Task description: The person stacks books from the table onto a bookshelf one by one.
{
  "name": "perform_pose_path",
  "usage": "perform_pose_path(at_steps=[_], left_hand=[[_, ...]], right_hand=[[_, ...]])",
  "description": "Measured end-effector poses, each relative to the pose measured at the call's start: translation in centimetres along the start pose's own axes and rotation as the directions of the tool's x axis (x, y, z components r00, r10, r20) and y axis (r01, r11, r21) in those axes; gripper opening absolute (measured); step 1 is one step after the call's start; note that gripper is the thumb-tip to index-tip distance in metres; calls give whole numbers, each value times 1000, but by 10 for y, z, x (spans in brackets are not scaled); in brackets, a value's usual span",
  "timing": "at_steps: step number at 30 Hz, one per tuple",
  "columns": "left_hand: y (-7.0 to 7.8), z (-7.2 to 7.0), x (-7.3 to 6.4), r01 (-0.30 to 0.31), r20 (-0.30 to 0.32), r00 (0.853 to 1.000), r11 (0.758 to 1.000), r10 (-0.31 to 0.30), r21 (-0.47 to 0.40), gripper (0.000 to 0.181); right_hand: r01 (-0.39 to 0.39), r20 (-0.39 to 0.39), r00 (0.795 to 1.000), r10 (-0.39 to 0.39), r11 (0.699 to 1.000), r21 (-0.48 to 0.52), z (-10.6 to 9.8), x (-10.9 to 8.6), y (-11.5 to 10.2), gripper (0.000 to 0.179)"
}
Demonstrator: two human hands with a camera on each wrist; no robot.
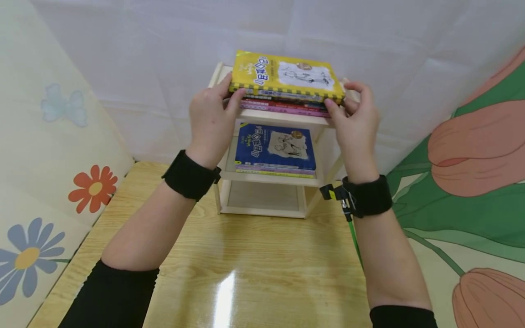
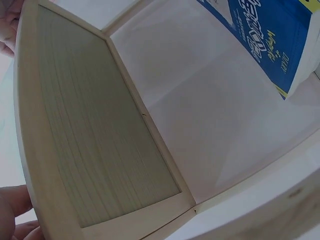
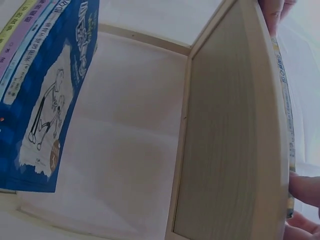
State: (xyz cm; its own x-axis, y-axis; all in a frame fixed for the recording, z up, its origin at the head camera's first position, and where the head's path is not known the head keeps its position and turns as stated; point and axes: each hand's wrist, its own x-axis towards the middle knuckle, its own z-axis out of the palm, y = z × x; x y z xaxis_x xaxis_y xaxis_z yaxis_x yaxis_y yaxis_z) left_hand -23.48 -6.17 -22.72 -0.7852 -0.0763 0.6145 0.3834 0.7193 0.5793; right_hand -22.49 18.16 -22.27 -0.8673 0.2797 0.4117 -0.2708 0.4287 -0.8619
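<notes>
A yellow comic book [image 1: 287,75] with a checkered spine lies face up on a stack of books with red and pink spines [image 1: 283,107], on the top shelf of a small white rack [image 1: 279,119]. My left hand [image 1: 210,120] grips the yellow book's left end, thumb at the front edge. At the other end my right hand [image 1: 357,120] holds it, thumb on the front corner and fingers curled behind. From below, in the right wrist view, fingers [image 3: 306,190] show beside the yellow book's spine [image 3: 286,107]; the shelf board hides the rest.
On the middle shelf a blue book [image 1: 275,146] tops another stack with purple and yellow spines [image 1: 275,171]. The rack's bottom shelf [image 1: 264,196] stands low over the wood-grain surface [image 1: 262,264]. A white cloth [image 1: 164,59] hangs behind, and flower-patterned panels [image 1: 471,218] flank both sides.
</notes>
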Motion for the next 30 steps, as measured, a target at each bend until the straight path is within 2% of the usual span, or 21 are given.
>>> perform_pose_path(at_steps=[3, 7, 12, 15, 19, 25, 30], left_hand=[[-1, 2, 0, 12, -9, 1000, 1000, -12, -5, 50], [0, 2, 0, 13, 9, 1000, 1000, -13, -6, 51], [0, -5, -1, 37, 102, 994, 998, -31, -56, 59], [1, -8, -1, 67, 132, 990, 994, -55, -87, 60], [3, -9, 1, 99, 132, 988, 986, -80, -138, 59], [2, -6, 1, 90, 98, 992, 982, -74, -166, 59], [-1, -8, 1, 61, 98, 994, 986, -46, -154, 60]], right_hand=[[50, -41, 998, -48, 998, 28, 2, -3, 4, 46], [97, -73, 992, -98, 995, -28, 3, -6, 6, 46], [91, 31, 996, -89, 990, -107, -2, -9, 5, 60], [91, 68, 994, -84, 990, -111, -4, -8, 5, 61], [83, 34, 996, -79, 989, -120, -4, -7, 3, 58], [84, -57, 994, -92, 989, -122, 0, -9, 4, 54], [90, -25, 995, -94, 986, -139, 1, -11, -1, 53]])
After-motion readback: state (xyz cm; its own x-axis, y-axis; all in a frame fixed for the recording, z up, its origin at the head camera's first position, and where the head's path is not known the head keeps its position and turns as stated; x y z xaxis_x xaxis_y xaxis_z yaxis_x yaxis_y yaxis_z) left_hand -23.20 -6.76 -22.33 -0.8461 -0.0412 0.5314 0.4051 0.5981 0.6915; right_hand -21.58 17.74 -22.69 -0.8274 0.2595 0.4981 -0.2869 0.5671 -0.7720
